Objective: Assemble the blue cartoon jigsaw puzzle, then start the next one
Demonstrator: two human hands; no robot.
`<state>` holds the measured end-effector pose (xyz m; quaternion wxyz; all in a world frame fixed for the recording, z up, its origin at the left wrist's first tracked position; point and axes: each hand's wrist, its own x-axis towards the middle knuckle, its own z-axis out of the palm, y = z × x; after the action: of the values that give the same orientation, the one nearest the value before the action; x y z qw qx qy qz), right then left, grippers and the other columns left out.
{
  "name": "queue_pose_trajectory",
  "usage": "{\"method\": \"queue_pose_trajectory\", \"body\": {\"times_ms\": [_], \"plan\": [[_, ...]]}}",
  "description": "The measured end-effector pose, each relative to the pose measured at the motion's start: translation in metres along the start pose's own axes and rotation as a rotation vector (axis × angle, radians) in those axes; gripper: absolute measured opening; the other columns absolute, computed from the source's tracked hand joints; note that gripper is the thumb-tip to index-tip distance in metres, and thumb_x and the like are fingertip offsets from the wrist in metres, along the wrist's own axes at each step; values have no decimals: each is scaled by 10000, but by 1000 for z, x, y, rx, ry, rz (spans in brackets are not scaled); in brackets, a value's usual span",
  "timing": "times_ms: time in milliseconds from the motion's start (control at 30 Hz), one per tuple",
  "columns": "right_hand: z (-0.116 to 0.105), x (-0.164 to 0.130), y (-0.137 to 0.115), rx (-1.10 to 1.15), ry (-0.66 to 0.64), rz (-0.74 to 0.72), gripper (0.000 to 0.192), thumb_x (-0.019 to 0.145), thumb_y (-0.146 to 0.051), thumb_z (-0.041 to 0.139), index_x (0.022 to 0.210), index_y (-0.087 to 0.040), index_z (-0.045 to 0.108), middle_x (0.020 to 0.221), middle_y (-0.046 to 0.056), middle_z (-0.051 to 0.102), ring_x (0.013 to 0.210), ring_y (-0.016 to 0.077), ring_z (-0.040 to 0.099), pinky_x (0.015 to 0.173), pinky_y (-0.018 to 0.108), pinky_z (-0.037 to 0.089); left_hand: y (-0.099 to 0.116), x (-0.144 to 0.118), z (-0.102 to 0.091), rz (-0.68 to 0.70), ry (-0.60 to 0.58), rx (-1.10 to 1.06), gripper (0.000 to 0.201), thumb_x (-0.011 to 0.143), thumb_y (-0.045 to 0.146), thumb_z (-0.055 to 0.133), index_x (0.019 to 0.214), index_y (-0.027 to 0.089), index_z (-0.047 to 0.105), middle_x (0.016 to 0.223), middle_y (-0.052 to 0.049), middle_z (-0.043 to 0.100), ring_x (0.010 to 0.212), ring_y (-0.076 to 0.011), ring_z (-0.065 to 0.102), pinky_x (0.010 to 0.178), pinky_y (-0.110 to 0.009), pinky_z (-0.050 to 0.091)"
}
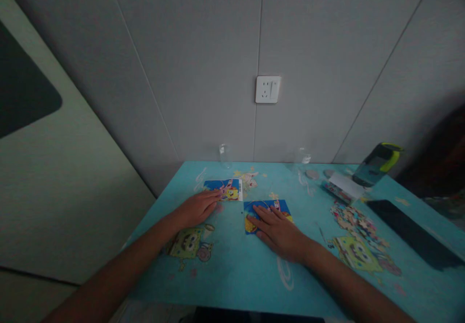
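A small cartoon picture card (232, 193) with a white right edge lies flat towards the back of the table. My left hand (201, 207) rests over its lower left part, fingers stretched out. Nearer to me and to the right lies a blue cartoon puzzle (250, 207), partly covered. On it my right hand (278, 228) lies palm down with its fingers spread. Neither hand grips anything. What is under the palms is hidden.
Loose puzzle pieces (358, 223) are heaped at the right, by a box (339, 190) and a long dark strip (410, 231). A dark bottle (374, 165) with a yellow-green handle stands behind. Clear cups (225, 156) are near the wall. The tablecloth (232, 274) is turquoise.
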<state>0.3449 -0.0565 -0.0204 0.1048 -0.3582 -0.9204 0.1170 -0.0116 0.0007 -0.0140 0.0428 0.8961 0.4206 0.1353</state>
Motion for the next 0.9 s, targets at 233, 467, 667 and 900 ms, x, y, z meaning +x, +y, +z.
{"method": "queue_pose_trajectory", "body": {"times_ms": [233,467,667,900], "plan": [[0,28,24,-37,-6,-6,530,1088,-460,301,1596,-314,339,1677,104,271,1538,303,267,1233,615,187,-3,-18,-2,13,43,29,458,1046,282,377,1479,220,512,1511,-79,538,1388,-211,511,1183,-454,406],[2,69,44,-105,-7,10,552,1089,-441,273,1599,-243,344,1678,146,263,1543,309,253,1227,607,186,-4,-4,11,28,72,51,437,1020,252,421,1430,220,572,1505,-127,514,1353,-263,514,1153,-498,415],[0,97,65,-109,0,28,576,1082,-480,268,1589,-226,368,1674,159,276,1545,307,248,1233,585,170,-20,17,13,-18,26,37,450,1029,237,373,1432,211,572,1534,-120,497,1383,-261,496,1167,-492,393],[-1,118,97,-117,-1,59,574,1070,-507,281,1582,-272,388,1677,129,278,1534,317,278,1223,592,211,-40,45,20,-57,-40,5,476,1022,212,350,1450,249,555,1582,-75,450,1480,-257,399,1226,-519,295]]}}
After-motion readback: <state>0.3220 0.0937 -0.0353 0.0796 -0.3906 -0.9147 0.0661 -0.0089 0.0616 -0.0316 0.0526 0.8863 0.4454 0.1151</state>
